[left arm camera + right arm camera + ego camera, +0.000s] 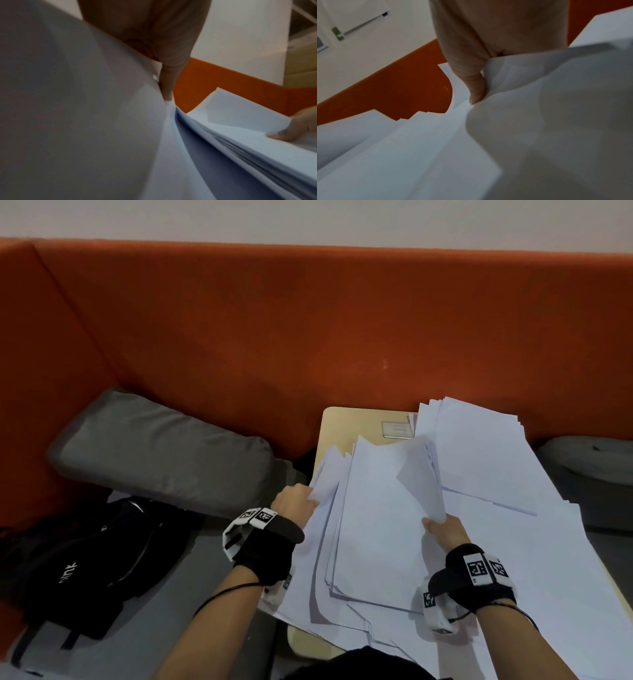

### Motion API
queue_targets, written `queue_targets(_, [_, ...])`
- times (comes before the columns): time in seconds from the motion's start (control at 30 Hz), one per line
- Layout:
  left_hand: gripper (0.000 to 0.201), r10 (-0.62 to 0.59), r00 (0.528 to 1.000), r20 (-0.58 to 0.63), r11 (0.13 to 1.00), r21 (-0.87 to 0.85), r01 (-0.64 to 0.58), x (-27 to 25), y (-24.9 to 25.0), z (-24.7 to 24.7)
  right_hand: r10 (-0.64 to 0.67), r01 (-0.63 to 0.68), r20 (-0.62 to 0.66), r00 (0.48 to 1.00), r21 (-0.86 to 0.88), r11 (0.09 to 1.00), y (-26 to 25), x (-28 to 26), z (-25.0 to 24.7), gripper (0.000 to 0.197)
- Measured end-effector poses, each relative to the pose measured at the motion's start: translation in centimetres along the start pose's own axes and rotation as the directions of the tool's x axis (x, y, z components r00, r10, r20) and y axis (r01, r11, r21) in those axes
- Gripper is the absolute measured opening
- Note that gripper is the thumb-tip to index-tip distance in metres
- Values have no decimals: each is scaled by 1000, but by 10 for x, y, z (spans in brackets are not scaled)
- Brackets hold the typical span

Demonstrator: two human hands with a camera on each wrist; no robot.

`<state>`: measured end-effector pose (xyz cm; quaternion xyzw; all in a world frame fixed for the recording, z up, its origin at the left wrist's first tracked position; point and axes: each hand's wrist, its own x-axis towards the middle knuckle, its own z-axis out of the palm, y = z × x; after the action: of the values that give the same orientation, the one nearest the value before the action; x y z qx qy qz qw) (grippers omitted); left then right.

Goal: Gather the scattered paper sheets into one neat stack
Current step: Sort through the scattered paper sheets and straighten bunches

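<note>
A loose bundle of white paper sheets (380, 518) is lifted off the small wooden table (349, 422), its edges uneven. My left hand (301, 501) grips the bundle's left edge, thumb on top (167, 89). My right hand (442, 529) pinches the right edge, where a top sheet curls up; its thumb (476, 89) presses on the paper. More white sheets (496, 467) lie spread over the table to the right and under the bundle, some overhanging the near edge. In the left wrist view the fanned sheet edges (240, 146) show, with my right hand (295, 128) at the far side.
An orange upholstered sofa back (308, 330) runs behind the table. A grey cushion (164, 453) and a black bag (78, 563) lie on the seat to the left. A small flat label (397, 429) sits on the table's far end. Another grey cushion (589, 470) is at right.
</note>
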<state>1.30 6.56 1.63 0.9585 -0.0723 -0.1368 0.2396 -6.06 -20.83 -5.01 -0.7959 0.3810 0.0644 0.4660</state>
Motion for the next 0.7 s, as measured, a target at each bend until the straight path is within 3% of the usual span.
queue_targets(0.13, [33, 19, 999, 34, 987, 159, -24, 0, 6, 3, 34, -34, -4, 999, -38, 999, 3, -3, 1, 38])
queue_targets(0.4, [37, -56, 988, 142, 997, 60, 48, 10, -1, 4, 60, -61, -13, 998, -121, 991, -5, -9, 4, 36])
queue_targets(0.57, [29, -4, 997, -72, 994, 111, 12, 13, 19, -40, 72, -75, -22, 997, -157, 985, -11, -12, 2, 35])
queue_targets(0.63, [29, 6, 978, -209, 999, 41, 2, 12, 33, -70, 81, -83, -22, 996, -151, 985, -12, -13, 1, 34])
queue_targets(0.7, [27, 69, 938, -340, 996, -22, -81, 7, 44, -98, 77, -80, -24, 997, -142, 987, -14, -13, 0, 34])
